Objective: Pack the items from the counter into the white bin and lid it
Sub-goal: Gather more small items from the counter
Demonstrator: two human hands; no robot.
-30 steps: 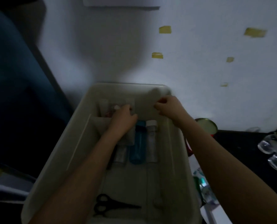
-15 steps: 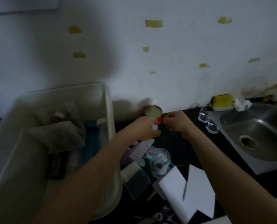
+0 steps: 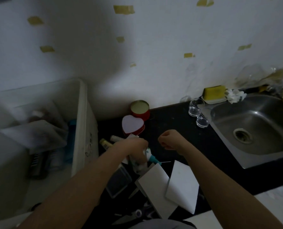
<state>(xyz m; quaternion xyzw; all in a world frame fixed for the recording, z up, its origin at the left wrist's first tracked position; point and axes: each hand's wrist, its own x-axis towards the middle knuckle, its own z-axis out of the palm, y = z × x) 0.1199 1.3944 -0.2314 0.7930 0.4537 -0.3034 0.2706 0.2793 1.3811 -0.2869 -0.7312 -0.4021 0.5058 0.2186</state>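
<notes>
The white bin (image 3: 83, 123) stands at the left on the black counter (image 3: 175, 123), holding a blue bottle (image 3: 70, 139) and other dim items. Right of it lies a pile: a red heart-shaped tin (image 3: 132, 125), a round red tin (image 3: 140, 109), small yellow-capped tubes (image 3: 105, 143), a clear plastic case (image 3: 118, 180) and white cards (image 3: 180, 184). My left hand (image 3: 134, 147) reaches down into the pile, fingers closed around a clear packet with a teal-and-white item (image 3: 150, 155). My right hand (image 3: 170, 140) hovers beside it as a loose fist, holding nothing I can see.
A steel sink (image 3: 256, 128) fills the right side. Two small clear glasses (image 3: 197, 114) stand by its left edge, and a yellow sponge (image 3: 214, 92) rests against the wall. Scissors (image 3: 134, 215) lie at the counter's front edge. The wall has bits of yellow tape.
Both hands left the bin and moved right to the pile on the counter. The view swung right, showing the sink. My left hand dropped onto the clear packet.
</notes>
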